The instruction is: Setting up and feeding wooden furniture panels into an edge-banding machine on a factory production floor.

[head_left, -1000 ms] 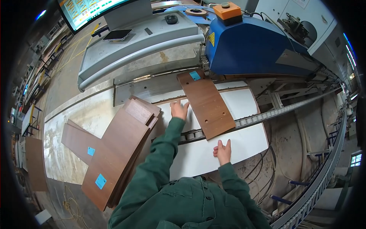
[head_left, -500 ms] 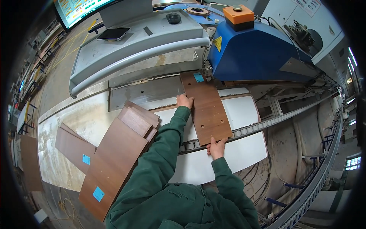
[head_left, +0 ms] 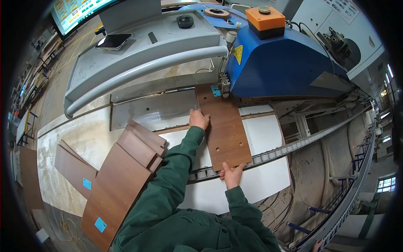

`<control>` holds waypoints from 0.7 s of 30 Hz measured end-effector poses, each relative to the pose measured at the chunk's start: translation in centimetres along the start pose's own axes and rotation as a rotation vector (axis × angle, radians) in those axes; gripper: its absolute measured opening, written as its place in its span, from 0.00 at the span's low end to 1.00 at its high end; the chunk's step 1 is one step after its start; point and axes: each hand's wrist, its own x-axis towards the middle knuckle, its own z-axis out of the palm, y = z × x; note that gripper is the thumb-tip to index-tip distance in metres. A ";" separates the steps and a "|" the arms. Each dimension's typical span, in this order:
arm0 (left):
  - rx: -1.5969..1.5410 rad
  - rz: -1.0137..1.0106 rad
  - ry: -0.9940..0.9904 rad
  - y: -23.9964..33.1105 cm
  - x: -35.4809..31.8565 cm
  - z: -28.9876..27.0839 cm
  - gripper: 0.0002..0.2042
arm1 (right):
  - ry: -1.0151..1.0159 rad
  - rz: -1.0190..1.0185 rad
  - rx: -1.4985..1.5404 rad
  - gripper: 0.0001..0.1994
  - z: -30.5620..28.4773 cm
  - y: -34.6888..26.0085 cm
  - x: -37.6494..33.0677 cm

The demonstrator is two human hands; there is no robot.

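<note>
A long brown wood-grain panel (head_left: 228, 134) with drilled holes and a blue label lies across the machine's white bed and roller chain track. Its far end reaches up beside the blue machine housing. My left hand (head_left: 199, 119) is closed at the panel's left edge, fingers curled. At the near edge my right hand (head_left: 232, 174) pinches the board, thumb on top and the other fingers partly hidden. Left of my left arm lies a pile of similar brown panels (head_left: 115, 176), several pieces overlapping, with a smaller pair of panels (head_left: 75, 168) beside it.
The blue machine housing (head_left: 285, 67) carries an orange-topped box (head_left: 264, 19). Beyond my left hand stands a grey console tray (head_left: 138, 44) with a phone (head_left: 113, 41), a mouse (head_left: 185, 21) and a rounded front rail. A chain track (head_left: 294, 146) runs off to the right.
The whole view has shifted slightly, so the scene sits a little lower and farther left. Both hands keep their hold on the panel, which shows no clear movement against the machine.
</note>
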 end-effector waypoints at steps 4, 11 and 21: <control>-0.029 0.049 0.035 0.7 0.1 1.1 0.17 | 0.016 0.023 0.039 0.46 -0.8 -0.6 0.8; -0.028 0.120 0.084 2.1 0.2 4.4 0.14 | 0.039 0.049 0.011 0.46 -3.5 -1.7 3.1; -0.068 0.203 0.168 5.0 0.3 9.0 0.13 | 0.074 0.086 0.042 0.46 -7.3 -3.1 6.1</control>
